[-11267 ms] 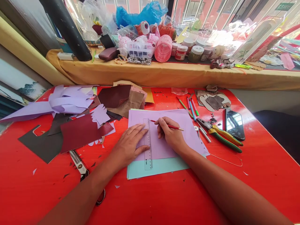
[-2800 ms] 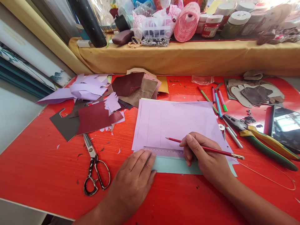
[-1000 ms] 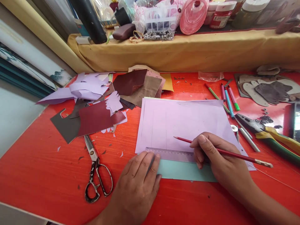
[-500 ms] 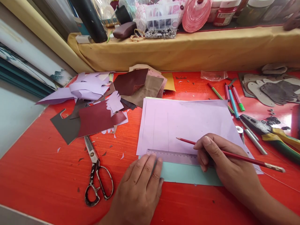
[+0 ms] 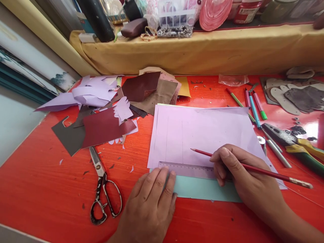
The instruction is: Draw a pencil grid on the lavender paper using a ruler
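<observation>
Sheets of lilac paper (image 5: 215, 130) lie on the red table, with two thin pencil lines drawn on the left part of the top sheet. Across its lower edge rests a clear ruler (image 5: 188, 169). My left hand (image 5: 152, 199) lies flat, its fingertips pressing on the ruler's left end. Below the ruler shows a strip of light-green sheet (image 5: 205, 189). My right hand (image 5: 243, 172) grips a dark red pencil (image 5: 265, 170), tip pointing left above the paper. The ruler's right end is hidden behind that hand.
Black-handled scissors (image 5: 102, 185) lie left of the paper. Leather pieces (image 5: 103, 128) and lilac scraps (image 5: 91, 92) are heaped behind them. Pliers (image 5: 296, 145), several felt-tip pens (image 5: 254, 109) and leather cut-outs (image 5: 298, 94) lie on the right. A cloth-covered ledge (image 5: 192, 54) runs along the back.
The view has shifted slightly. Both hands, the ruler and the pencil keep nearly the same places over the paper.
</observation>
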`<state>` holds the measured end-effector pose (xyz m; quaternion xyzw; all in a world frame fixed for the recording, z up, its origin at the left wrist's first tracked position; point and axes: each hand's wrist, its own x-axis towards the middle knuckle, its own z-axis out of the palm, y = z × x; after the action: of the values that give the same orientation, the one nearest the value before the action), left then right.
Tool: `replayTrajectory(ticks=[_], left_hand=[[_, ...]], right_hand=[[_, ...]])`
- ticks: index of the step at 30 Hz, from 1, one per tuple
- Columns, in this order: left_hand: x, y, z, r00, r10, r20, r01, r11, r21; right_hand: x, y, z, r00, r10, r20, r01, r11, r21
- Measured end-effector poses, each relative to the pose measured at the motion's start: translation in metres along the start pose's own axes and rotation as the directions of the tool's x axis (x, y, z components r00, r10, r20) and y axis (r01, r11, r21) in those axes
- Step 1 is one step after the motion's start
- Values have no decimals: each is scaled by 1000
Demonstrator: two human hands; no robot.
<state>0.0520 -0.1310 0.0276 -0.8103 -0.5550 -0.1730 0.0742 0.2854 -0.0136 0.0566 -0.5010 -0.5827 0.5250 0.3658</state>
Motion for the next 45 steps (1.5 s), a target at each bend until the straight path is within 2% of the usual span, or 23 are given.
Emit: replayTrajectory(ticks=[45], left_hand=[[3, -1, -1, 1000, -2, -13, 2, 1000, 7]], right_hand=[[2, -3, 5, 1000, -9, 23, 9, 1000, -4]])
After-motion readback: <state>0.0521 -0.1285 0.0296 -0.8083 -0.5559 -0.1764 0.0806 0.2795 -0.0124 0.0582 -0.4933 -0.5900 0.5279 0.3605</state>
